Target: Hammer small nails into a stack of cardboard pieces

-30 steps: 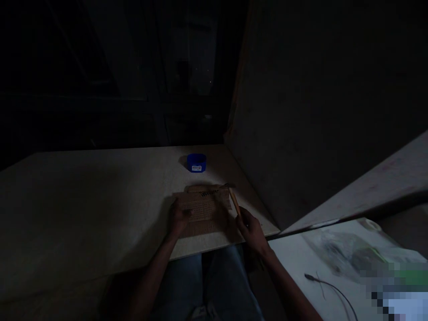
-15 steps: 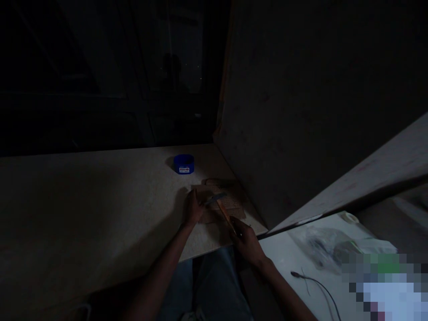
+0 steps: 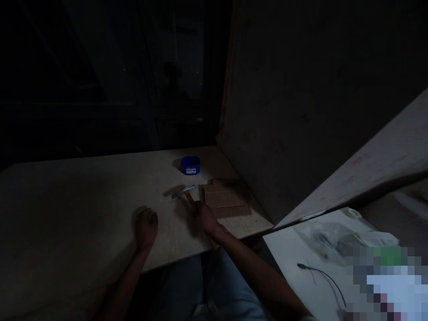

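Note:
A hammer with a metal head and wooden handle (image 3: pixel 189 199) is gripped in my right hand (image 3: pixel 205 217), its head tilted out to the left above the pale tabletop (image 3: pixel 110 196). My left hand (image 3: pixel 147 227) rests on or just over that surface, further left, with its fingers curled in; whether anything sits between them is too dark to tell. To the right of the hammer lies a flat piece of brown cardboard (image 3: pixel 227 199) with rows of small marks on it. Behind the hammer stands a small blue container (image 3: pixel 190 166) with a white label.
A dark wall panel (image 3: pixel 284 133) rises along the table's right side, and dark window panes stand behind. At the lower right, a white surface (image 3: pixel 284 249) carries a clear plastic bag (image 3: pixel 321 240), a thin cable (image 3: pixel 326 275) and a roll of tape (image 3: pixel 353 212).
Both hands have moved left, off the cardboard. The hammer has gone with my right hand, and my left hand now lies well apart from it. The camera view has shifted slightly.

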`<state>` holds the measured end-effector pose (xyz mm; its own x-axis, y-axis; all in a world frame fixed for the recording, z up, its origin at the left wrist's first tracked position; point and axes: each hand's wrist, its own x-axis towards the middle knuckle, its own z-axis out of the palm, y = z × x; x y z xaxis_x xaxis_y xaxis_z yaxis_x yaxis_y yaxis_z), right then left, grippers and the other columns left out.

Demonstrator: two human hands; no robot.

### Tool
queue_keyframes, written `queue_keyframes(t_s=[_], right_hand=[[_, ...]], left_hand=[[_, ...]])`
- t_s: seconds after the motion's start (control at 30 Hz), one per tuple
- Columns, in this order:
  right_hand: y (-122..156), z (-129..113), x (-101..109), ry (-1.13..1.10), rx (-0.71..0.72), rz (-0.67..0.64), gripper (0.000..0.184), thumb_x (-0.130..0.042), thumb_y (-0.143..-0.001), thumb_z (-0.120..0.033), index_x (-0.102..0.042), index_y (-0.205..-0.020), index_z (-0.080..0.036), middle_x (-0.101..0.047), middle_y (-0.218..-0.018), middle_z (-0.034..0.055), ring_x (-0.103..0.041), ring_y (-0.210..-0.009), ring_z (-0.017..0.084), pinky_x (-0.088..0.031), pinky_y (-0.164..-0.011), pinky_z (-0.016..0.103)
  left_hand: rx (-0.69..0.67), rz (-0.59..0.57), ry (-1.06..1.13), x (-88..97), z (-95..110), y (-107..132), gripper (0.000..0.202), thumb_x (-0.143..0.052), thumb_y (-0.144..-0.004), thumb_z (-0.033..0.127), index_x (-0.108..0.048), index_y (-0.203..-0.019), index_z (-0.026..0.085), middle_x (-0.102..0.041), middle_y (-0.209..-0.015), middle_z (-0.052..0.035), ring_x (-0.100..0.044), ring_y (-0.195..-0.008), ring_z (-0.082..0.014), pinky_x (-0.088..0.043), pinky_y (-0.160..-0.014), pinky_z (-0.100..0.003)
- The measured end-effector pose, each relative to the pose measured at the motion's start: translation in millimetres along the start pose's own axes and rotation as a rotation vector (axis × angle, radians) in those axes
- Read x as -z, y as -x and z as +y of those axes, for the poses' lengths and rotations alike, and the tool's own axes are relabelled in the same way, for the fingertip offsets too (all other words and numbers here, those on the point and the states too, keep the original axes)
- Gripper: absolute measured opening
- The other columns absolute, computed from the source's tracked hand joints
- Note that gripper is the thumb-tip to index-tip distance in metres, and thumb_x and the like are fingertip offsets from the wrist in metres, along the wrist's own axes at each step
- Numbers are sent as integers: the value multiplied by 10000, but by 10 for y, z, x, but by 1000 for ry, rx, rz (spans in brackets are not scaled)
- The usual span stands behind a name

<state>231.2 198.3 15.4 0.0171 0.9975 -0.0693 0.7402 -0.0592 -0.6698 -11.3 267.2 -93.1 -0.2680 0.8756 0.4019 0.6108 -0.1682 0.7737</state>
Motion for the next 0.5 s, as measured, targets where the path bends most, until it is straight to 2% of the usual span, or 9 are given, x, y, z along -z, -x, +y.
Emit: queue_keyframes(t_s=[0.1, 0.17, 0.3, 0.5], right_hand=[[-247, -174, -204, 48, -62, 12, 278, -570, -850, -112, -652, -1116, -105, -736, -1088, 171, -702, -957, 240, -478, -732, 270], [-352, -237, -298, 72, -95, 25, 276, -555, -867, -92, -649, -1126, -78, -726, -1115, 199, -705, -993, 248, -490, -751, 271], [-470, -246, -401, 101, -153, 55, 276, -549, -887, -76, -645, -1144, -49, -727, -1108, 224, -716, -998, 251, -510, -753, 261], [-608, -103, -465, 115, -217, 105, 291, -581, -878, -79, -648, -1159, -44, -733, -1084, 226, -729, -969, 259, -527, -697, 246]], left_hand=[[-70, -26, -51, 205, -162, 90, 325, -465, -824, 388, -613, -1014, 168, -637, -1050, -130, -632, -960, -255, -532, -906, -442], [-79, -33, -60, 274, -202, 144, 325, -453, -836, 360, -613, -1039, 163, -634, -1049, -128, -634, -941, -250, -535, -894, -435], [-104, -33, -113, 294, -156, 181, 300, -444, -838, 284, -624, -1039, 153, -637, -1038, -138, -630, -962, -263, -529, -903, -437], [-172, -2, -189, 282, -91, 155, 309, -430, -838, 234, -651, -1026, 126, -646, -1005, -155, -619, -977, -287, -522, -904, -446]])
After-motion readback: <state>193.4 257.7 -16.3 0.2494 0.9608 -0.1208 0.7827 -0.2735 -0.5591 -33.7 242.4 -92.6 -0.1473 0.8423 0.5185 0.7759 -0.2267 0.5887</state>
